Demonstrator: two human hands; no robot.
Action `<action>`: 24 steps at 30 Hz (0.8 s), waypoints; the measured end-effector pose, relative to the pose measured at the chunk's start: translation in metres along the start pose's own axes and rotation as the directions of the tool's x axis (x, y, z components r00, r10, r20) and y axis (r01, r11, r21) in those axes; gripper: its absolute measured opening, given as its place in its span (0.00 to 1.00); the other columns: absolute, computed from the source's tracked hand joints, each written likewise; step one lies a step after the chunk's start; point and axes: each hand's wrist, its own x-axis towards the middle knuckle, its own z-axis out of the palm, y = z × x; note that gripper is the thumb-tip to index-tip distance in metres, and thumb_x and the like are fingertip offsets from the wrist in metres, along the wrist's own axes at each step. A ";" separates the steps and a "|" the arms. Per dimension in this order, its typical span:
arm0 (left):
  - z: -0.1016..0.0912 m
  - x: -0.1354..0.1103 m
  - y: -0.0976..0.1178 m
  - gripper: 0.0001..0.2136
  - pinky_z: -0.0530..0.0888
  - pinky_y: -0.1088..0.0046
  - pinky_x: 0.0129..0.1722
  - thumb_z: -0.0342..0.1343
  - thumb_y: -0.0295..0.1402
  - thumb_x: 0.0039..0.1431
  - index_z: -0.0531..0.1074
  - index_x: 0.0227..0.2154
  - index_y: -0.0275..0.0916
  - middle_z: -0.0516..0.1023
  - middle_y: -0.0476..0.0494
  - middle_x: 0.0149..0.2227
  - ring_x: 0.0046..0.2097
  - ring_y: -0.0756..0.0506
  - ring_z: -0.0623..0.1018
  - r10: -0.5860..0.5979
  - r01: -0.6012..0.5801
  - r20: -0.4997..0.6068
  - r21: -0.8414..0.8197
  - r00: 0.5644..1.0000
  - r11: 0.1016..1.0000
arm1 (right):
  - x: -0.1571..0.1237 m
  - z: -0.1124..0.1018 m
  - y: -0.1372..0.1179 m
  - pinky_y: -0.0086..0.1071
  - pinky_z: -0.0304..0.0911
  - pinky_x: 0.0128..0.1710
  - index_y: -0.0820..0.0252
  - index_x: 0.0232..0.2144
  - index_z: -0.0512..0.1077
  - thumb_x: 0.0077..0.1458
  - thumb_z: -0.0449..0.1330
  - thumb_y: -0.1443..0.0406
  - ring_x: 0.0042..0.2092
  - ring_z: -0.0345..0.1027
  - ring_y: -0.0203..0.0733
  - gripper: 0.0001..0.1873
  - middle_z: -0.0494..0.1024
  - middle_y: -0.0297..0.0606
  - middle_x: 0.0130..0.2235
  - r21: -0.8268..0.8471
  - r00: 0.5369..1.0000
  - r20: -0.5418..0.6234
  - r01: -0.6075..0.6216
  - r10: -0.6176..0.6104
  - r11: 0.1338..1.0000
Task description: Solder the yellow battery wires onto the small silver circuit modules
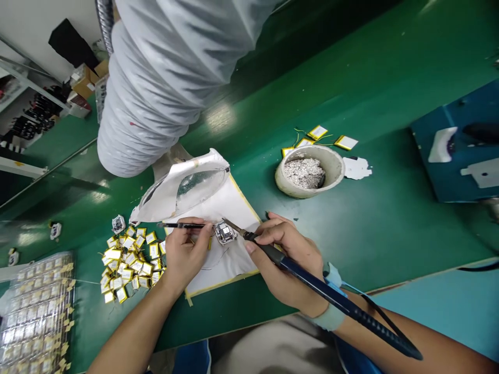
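My right hand point(286, 254) is closed around a soldering iron point(312, 283), whose tip points at a small electronic device point(225, 232) with its circuit board exposed. The device lies on a white sheet point(218, 272) edged with yellow tape. In my left hand point(187, 254) are black tweezers point(181, 225), pinched between thumb and fingers, with their front end beside the device. Thin wires run over the sheet below the device. Just left of my left hand, a heap of small yellow-edged battery cells point(130, 262) covers part of the green table.
A clear shield in a white frame point(202, 182) stands behind the device, under a wide white duct hose point(167, 78). A round pot point(337, 174) of silvery shavings sits to the right, with several cells point(317, 132) behind it. Plastic trays point(37, 311) lie far left.
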 end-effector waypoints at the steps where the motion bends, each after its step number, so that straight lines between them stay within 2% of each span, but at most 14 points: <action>1: -0.006 0.001 0.000 0.09 0.95 0.64 0.47 0.69 0.40 0.87 0.88 0.50 0.41 0.98 0.38 0.46 0.46 0.40 0.98 0.082 -0.082 -0.001 -0.002 0.997 0.997 | 0.000 0.001 0.001 0.58 0.89 0.70 0.45 0.42 0.79 0.76 0.75 0.63 0.36 0.86 0.46 0.09 0.86 0.26 0.36 0.002 1.000 -0.018 0.007 -0.007 1.000; 3: -0.017 0.006 0.002 0.12 0.95 0.58 0.55 0.58 0.33 0.90 0.87 0.50 0.41 0.97 0.35 0.53 0.55 0.38 0.97 0.264 -0.265 0.043 0.018 0.964 0.964 | 0.001 0.002 0.002 0.57 0.89 0.70 0.45 0.42 0.79 0.76 0.75 0.62 0.36 0.86 0.45 0.09 0.86 0.26 0.36 0.009 0.999 -0.052 0.014 -0.014 1.000; 4: -0.021 0.008 0.003 0.13 0.95 0.58 0.55 0.55 0.30 0.89 0.87 0.51 0.42 0.96 0.35 0.55 0.56 0.38 0.97 0.335 -0.341 0.101 0.050 0.937 0.939 | 0.002 0.002 0.003 0.57 0.89 0.70 0.46 0.42 0.79 0.76 0.76 0.62 0.36 0.87 0.45 0.09 0.86 0.26 0.36 0.012 0.998 -0.064 0.016 -0.015 1.000; 6: -0.023 0.010 0.004 0.11 0.93 0.63 0.49 0.59 0.30 0.86 0.87 0.56 0.44 0.94 0.36 0.61 0.51 0.41 0.95 0.390 -0.439 0.269 0.156 0.881 0.885 | 0.003 0.001 0.004 0.58 0.90 0.70 0.47 0.42 0.80 0.76 0.76 0.61 0.36 0.88 0.46 0.09 0.88 0.27 0.36 0.003 0.997 -0.074 0.021 -0.021 1.000; 8: -0.018 0.009 0.005 0.11 0.91 0.67 0.43 0.67 0.33 0.81 0.86 0.61 0.46 0.91 0.37 0.66 0.47 0.43 0.94 0.352 -0.488 0.423 0.272 0.835 0.830 | 0.003 -0.001 0.006 0.59 0.91 0.69 0.47 0.41 0.81 0.76 0.77 0.59 0.37 0.90 0.48 0.10 0.90 0.29 0.36 -0.014 0.997 -0.067 0.035 -0.036 0.999; 10: -0.012 0.003 0.006 0.15 0.90 0.68 0.41 0.74 0.36 0.78 0.86 0.63 0.48 0.91 0.38 0.66 0.48 0.42 0.94 0.289 -0.502 0.507 0.356 0.812 0.788 | 0.000 -0.003 0.008 0.60 0.93 0.68 0.47 0.41 0.81 0.76 0.77 0.57 0.37 0.92 0.50 0.11 0.91 0.31 0.36 -0.021 0.997 -0.063 0.045 -0.046 0.999; 12: -0.012 -0.004 0.008 0.18 0.91 0.68 0.41 0.76 0.38 0.76 0.86 0.64 0.49 0.90 0.39 0.64 0.53 0.40 0.95 0.246 -0.502 0.538 0.400 0.806 0.767 | -0.004 -0.006 0.012 0.62 0.94 0.66 0.45 0.40 0.82 0.77 0.77 0.54 0.38 0.94 0.54 0.12 0.93 0.33 0.37 -0.027 0.997 -0.072 0.033 -0.035 0.999; 14: -0.025 -0.012 0.009 0.20 0.91 0.69 0.42 0.77 0.39 0.75 0.85 0.66 0.50 0.90 0.39 0.65 0.55 0.39 0.96 0.238 -0.491 0.526 0.416 0.817 0.766 | -0.009 -0.006 0.018 0.65 0.95 0.64 0.43 0.40 0.82 0.78 0.76 0.49 0.44 0.97 0.60 0.14 0.94 0.35 0.38 -0.066 0.997 -0.075 0.005 -0.010 0.998; 17: -0.070 -0.018 0.004 0.23 0.91 0.68 0.45 0.78 0.37 0.73 0.85 0.67 0.51 0.90 0.38 0.65 0.58 0.39 0.95 0.291 -0.473 0.442 0.386 0.849 0.792 | -0.014 -0.006 0.025 0.64 0.97 0.55 0.40 0.39 0.81 0.79 0.73 0.40 0.56 0.99 0.69 0.20 0.96 0.37 0.41 -0.135 0.997 -0.064 -0.041 0.032 0.990; 19: -0.111 -0.010 -0.007 0.22 0.92 0.66 0.48 0.79 0.36 0.71 0.84 0.65 0.49 0.91 0.37 0.62 0.58 0.38 0.95 0.296 -0.431 0.360 0.392 0.885 0.812 | -0.014 -0.005 0.025 0.59 0.97 0.46 0.39 0.38 0.80 0.79 0.70 0.35 0.56 0.99 0.69 0.24 0.96 0.36 0.40 -0.168 0.998 -0.059 -0.034 0.024 0.985; 20: -0.132 -0.001 -0.016 0.21 0.93 0.65 0.49 0.79 0.35 0.71 0.85 0.63 0.48 0.92 0.37 0.61 0.57 0.38 0.94 0.265 -0.387 0.317 0.431 0.911 0.815 | -0.013 -0.005 0.024 0.56 0.96 0.42 0.39 0.38 0.79 0.79 0.69 0.34 0.54 0.99 0.68 0.25 0.95 0.35 0.39 -0.180 0.998 -0.062 -0.022 0.011 0.983; 22: -0.170 0.025 -0.037 0.15 0.93 0.62 0.55 0.77 0.34 0.71 0.85 0.57 0.46 0.93 0.39 0.58 0.58 0.38 0.94 0.119 -0.236 0.231 0.587 0.966 0.775 | -0.009 -0.006 0.022 0.52 0.94 0.37 0.38 0.38 0.79 0.79 0.68 0.33 0.52 0.99 0.67 0.25 0.95 0.33 0.38 -0.204 0.999 -0.049 0.004 -0.014 0.979; 24: -0.200 0.054 -0.057 0.12 0.92 0.58 0.59 0.74 0.29 0.72 0.84 0.55 0.41 0.93 0.38 0.56 0.56 0.37 0.93 0.052 -0.142 0.152 0.670 0.987 0.729 | -0.006 -0.006 0.021 0.51 0.93 0.35 0.38 0.38 0.80 0.78 0.70 0.36 0.52 0.99 0.66 0.22 0.96 0.32 0.38 -0.219 0.999 -0.033 0.021 -0.029 0.975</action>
